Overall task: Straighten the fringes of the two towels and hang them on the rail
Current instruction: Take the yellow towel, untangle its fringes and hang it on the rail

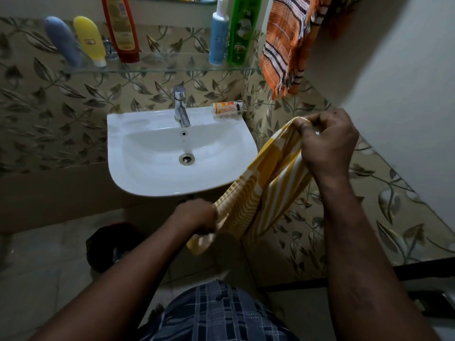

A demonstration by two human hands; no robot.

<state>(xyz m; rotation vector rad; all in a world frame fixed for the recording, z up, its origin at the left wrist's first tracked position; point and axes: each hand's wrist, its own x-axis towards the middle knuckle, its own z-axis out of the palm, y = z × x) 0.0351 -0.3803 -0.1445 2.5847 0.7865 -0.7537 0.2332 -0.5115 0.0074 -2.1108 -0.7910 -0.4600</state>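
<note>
A yellow and white striped towel point(256, 193) stretches slantwise between both hands, to the right of the sink. My right hand point(327, 143) grips its upper end near the wall. My left hand point(197, 216) is closed on its lower end, below the sink's front edge; a short piece dangles under that hand. An orange towel with dark and white stripes point(285, 43) hangs at the top right, its fringe pointing down. The rail holding it is hidden behind the cloth.
A white sink point(138, 168) with a chrome tap point(181, 107) stands ahead. A glass shelf point(157, 68) above it carries several bottles. A soap box point(227, 108) sits on the sink's right corner. A dark object point(110, 244) lies on the floor.
</note>
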